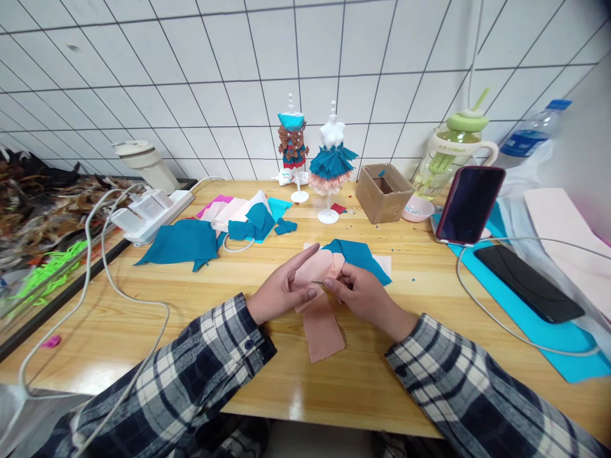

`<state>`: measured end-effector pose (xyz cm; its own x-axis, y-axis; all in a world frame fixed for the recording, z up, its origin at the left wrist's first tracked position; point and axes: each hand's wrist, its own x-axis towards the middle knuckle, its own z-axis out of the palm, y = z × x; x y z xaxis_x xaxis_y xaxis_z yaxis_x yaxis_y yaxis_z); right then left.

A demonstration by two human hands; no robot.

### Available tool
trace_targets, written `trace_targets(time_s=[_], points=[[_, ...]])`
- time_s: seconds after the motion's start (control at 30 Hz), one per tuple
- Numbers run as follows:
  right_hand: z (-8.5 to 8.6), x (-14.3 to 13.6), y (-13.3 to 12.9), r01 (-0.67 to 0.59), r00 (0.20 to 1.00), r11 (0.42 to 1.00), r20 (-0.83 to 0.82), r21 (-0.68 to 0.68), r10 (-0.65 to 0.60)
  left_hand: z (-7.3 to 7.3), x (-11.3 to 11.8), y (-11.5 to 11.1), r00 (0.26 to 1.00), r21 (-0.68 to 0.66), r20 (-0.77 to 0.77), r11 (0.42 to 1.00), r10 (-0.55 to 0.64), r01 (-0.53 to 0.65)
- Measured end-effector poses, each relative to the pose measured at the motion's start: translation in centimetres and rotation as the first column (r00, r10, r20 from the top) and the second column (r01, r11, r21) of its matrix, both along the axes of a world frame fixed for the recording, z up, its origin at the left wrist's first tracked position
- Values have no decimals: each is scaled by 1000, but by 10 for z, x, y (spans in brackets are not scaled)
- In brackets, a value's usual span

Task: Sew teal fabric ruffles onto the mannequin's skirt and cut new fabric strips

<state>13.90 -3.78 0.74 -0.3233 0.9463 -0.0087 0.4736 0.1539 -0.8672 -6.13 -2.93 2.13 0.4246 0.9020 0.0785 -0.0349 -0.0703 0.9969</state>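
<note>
My left hand (282,289) pinches a piece of pale pink crepe paper (310,270), its thumb in front and its fingers stretched along the sheet. My right hand (365,292) is closed at the paper's right edge. A thin, pointed grey blade shows between its thumb and the paper, apparently small scissors (321,284); their handles are mostly hidden by the fingers. Below both hands, a darker-looking pink strip (323,327) lies on the table. Just behind the right hand rests a folded teal crepe paper piece (360,253).
At the back stand two small white dress forms, one in teal and pink ruffles (331,162), one with brown bows (291,143). A cardboard box (382,194), phones (470,205) and cables lie right. Left are teal scraps (179,245), a power strip (153,216) and feathers (48,203).
</note>
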Motion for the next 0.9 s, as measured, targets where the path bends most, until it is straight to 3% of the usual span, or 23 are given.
trace_targets(time_s=[0.1,0.3,0.57,0.73,0.9], points=[[-1,0,0,-25,1000,1000,-18,-7,25,-3,-2,1,992,32,-111,997,-67,71],[-3,-2,0,-48,998,999,-33,-2,48,-3,-2,0,982,52,-163,993,-94,104],[-1,3,2,-3,1000,1000,-1,-29,3,1,1,-2,992,-49,-74,994,-103,99],[0,2,1,-45,999,999,-14,-31,44,2,0,-4,995,-114,-45,990,-94,88],[-1,2,4,37,996,997,-82,-72,-43,-2,-2,2,999,-108,32,993,-34,37]])
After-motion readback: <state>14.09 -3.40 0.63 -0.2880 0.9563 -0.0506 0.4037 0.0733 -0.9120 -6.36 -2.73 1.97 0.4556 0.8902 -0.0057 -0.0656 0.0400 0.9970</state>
